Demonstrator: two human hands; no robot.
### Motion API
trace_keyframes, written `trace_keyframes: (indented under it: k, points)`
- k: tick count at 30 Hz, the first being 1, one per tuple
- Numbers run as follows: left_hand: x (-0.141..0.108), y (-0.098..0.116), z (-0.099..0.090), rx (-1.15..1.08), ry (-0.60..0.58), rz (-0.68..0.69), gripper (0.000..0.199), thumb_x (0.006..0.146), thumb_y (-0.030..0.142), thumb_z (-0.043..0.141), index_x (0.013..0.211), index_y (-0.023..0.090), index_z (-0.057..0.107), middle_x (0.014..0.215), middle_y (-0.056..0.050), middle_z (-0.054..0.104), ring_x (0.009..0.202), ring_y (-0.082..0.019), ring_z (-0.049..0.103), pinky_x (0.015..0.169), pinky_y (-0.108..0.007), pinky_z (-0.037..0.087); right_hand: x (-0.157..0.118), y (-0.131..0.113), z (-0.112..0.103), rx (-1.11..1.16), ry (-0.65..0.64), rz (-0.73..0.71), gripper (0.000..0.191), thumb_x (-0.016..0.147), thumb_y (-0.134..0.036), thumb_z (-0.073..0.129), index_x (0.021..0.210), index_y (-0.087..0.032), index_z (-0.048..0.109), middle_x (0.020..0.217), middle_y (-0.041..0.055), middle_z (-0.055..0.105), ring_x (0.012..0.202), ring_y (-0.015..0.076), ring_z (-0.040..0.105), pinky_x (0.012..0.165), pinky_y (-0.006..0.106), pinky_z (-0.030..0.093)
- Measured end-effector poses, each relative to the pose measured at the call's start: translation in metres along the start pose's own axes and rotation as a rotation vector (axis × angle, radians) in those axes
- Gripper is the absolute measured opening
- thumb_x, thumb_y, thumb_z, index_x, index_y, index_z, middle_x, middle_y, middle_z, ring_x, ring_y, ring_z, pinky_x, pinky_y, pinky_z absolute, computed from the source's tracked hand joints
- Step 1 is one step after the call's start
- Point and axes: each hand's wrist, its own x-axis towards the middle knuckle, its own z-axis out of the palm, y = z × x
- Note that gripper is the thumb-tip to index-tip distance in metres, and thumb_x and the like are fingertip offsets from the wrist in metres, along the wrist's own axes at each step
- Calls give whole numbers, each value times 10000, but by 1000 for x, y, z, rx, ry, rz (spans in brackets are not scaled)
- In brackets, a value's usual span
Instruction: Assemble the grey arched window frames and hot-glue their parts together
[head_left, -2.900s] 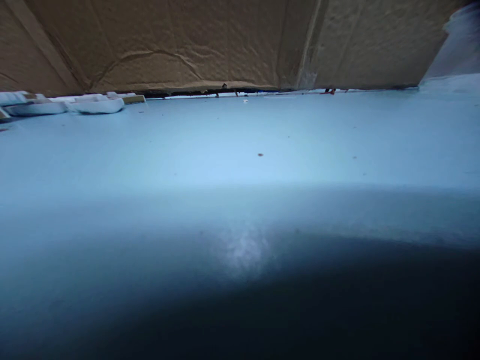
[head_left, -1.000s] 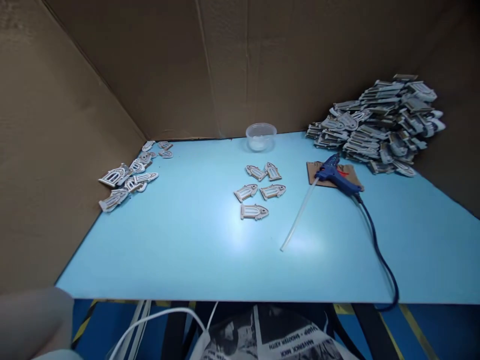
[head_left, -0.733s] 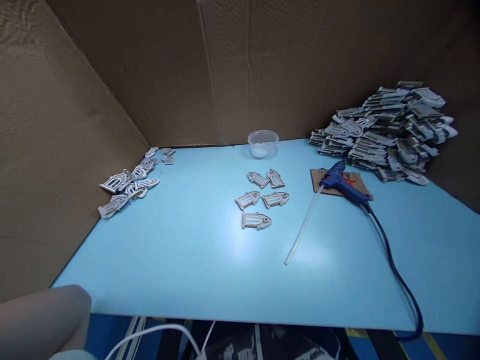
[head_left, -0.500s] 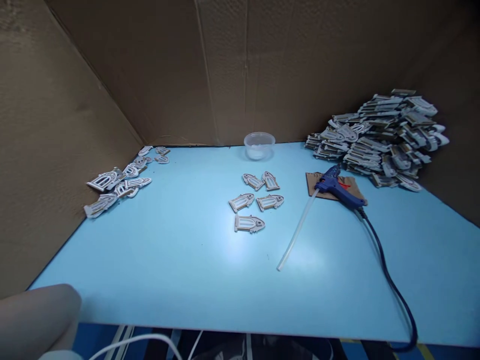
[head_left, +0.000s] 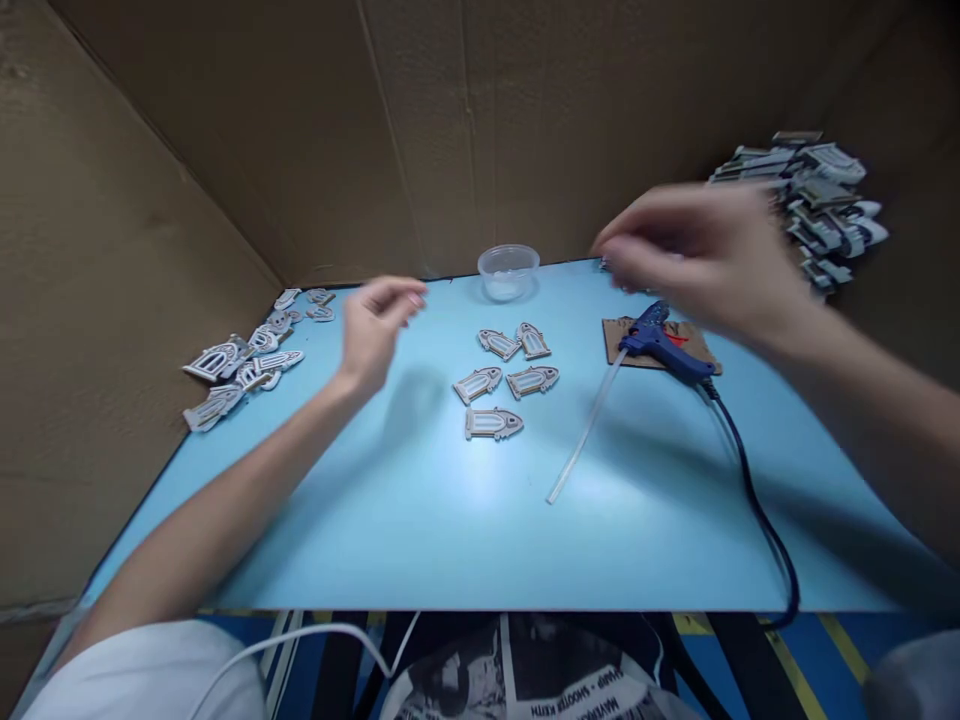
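Five plaques point(head_left: 531, 382) near middle of worktop point(head_left: 360, 560): two at back, two in middle, one in front. Tub point(head_left: 510, 290) behind them, near back wall point(head_left: 420, 140). Glue gun point(head_left: 664, 348) to their right, resting on cardboard scrap point(head_left: 699, 347); glue stick point(head_left: 586, 430) slants from it toward front edge, cord point(head_left: 748, 488) running forward past edge. Smaller batch point(head_left: 249, 378) along left wall point(head_left: 112, 300); big pile point(head_left: 829, 195) back right, partly behind right hand point(head_left: 705, 250). Left hand point(head_left: 371, 335) above worktop, between smaller batch and five plaques.
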Motion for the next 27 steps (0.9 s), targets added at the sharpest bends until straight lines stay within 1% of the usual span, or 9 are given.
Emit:
trace_keyframes:
  k: [2,4,6,9,13,17,21,25,27]
  points:
    - [-11,-11,16,15,-50,-65,306,953,405,685,1028,114,741,930,-72,725,796,-161,665,681,-282,535,3,5,26,-173,-191,11,172,922,-250,638,970,-138,760,789,73,706,709,191,627,666,334,429]
    - [-24,-18,30,30,-110,-101,241,889,348,707,971,133,779,925,-73,742,800,-166,665,673,-279,504,0,16,54,-347,-365,76,264,908,-282,634,1099,-145,755,906,93,716,763,229,625,664,350,401]
    - [-36,-20,38,33,-151,-107,199,851,289,703,962,149,791,936,-66,745,811,-163,659,702,-286,496,-6,28,77,-399,-417,137,374,930,-370,614,1218,-159,725,1045,121,690,830,260,629,663,362,405]
    - [-46,-18,37,32,-144,-45,189,828,159,630,949,153,775,898,-50,730,809,-154,642,695,-280,480,-21,43,95,-340,-306,114,417,984,-417,530,1266,-162,700,1159,158,635,943,297,631,735,402,461]
    - [-49,-14,31,54,-141,102,307,781,23,529,956,143,750,880,-43,718,829,-154,646,712,-280,489,-36,62,103,-174,-217,-36,403,1009,-209,377,1246,-153,698,1270,177,612,1159,314,595,971,464,481]
    - [-50,-13,32,112,-221,156,215,901,214,703,1097,134,737,965,-77,733,899,-193,647,821,-345,517,-40,72,106,-66,-279,-84,480,877,-27,395,1211,-172,708,1419,134,617,1305,308,562,1093,495,446]
    - [-51,-16,33,180,-290,170,422,855,396,824,1190,161,719,1033,-88,747,927,-220,653,831,-368,530,-40,73,109,-73,-321,-47,518,822,-8,445,1239,-168,707,1430,137,618,1311,324,570,1093,520,463]
    - [-50,-17,33,131,-276,165,387,838,237,799,1209,175,710,1001,-56,764,919,-202,672,850,-351,540,-42,72,109,-156,-206,-13,331,884,-151,550,1163,-166,729,1234,176,629,1155,351,604,1012,557,488]
    - [-51,-16,33,117,-264,177,408,824,173,777,1225,172,703,1020,-53,763,941,-196,676,873,-344,541,-42,72,108,-152,-173,-9,312,861,-162,581,1139,-178,721,1281,179,620,1188,362,595,1029,567,473]
